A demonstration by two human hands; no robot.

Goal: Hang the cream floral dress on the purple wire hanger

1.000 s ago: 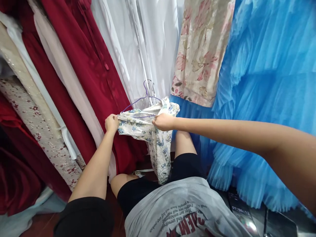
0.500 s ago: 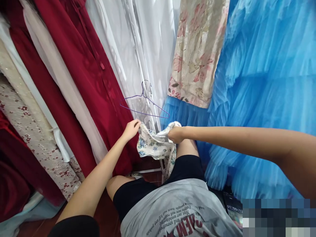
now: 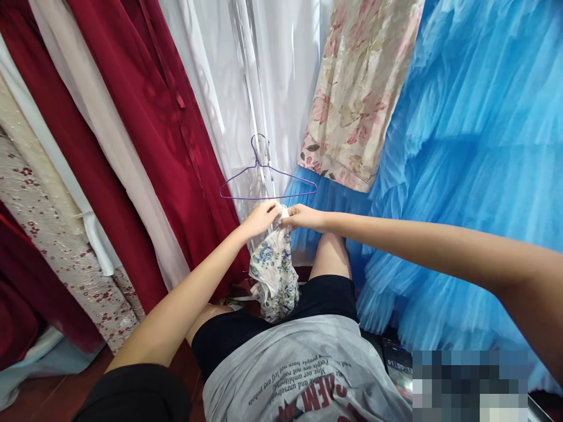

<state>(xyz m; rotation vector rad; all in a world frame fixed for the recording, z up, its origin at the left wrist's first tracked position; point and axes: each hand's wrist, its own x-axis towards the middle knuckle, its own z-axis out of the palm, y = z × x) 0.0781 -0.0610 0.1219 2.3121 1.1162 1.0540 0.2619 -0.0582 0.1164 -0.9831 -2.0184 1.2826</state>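
Note:
My left hand and my right hand meet in front of me, both closed on the top of a white garment with blue flowers. The garment hangs bunched from my fingers down to my lap. Just above my hands an empty purple wire hanger hangs with its hook on a white pole.
Hanging clothes surround me: dark red gowns and pale sequined fabric at left, white sheer fabric ahead, a pink floral dress and a big blue tulle gown at right. A dark device lies by my right hip.
The floral garment has come off the purple hanger, which now hangs bare. My hands moved together, gathering the garment into a narrow bunch that hangs down.

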